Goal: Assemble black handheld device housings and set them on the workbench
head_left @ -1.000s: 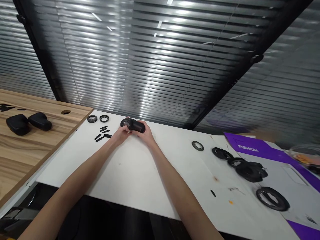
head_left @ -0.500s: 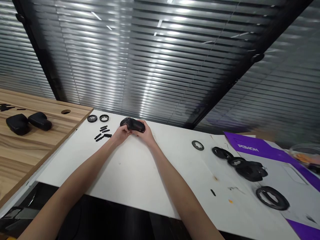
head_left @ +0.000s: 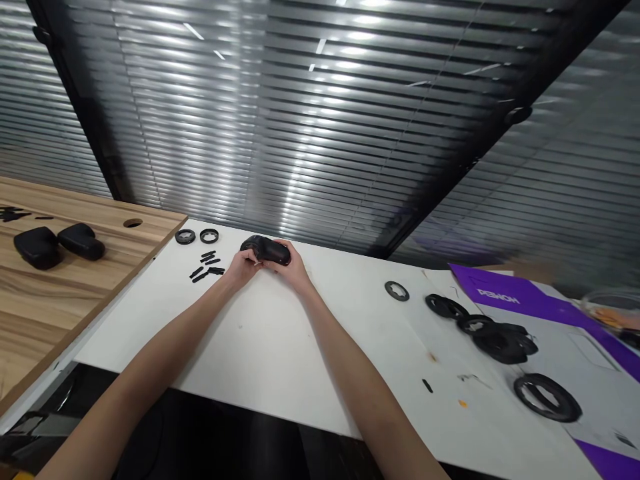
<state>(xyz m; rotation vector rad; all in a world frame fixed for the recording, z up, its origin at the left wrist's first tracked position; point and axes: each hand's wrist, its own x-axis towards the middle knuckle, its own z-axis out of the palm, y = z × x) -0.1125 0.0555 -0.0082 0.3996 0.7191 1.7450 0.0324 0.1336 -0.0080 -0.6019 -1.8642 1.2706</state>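
The fingers of both hands are closed around one black handheld piece (head_left: 275, 250), which has a rounded head at its left end and a thicker, grip-like body toward the right. The left hand (head_left: 242, 267) grasps the rounded end, its thumb bent over the near side; the right hand (head_left: 295, 268) wraps the other end. The two hands nearly meet beneath the piece, and the fingers behind it are mostly hidden. It is held over the far edge of the white table (head_left: 260, 353), close to the blinds (head_left: 320, 120); whether it touches the surface I cannot tell.

Just left of the left hand, a loose group of short black strips (head_left: 201, 275) lies on the table. Beyond them, near the corner, two black rings (head_left: 185, 242) sit side by side, apart from each other.

Well to the right of the right hand lies a flat grey ring (head_left: 397, 299), then a heap of dark parts (head_left: 500, 343) and a large black ring (head_left: 569, 403) by a purple and white sheet (head_left: 540, 300). A small black strip (head_left: 427, 385) and an orange bit (head_left: 463, 403) lie nearer the person.

Farther left, two curved black pieces (head_left: 37, 247) rest on a wooden surface (head_left: 60, 293).
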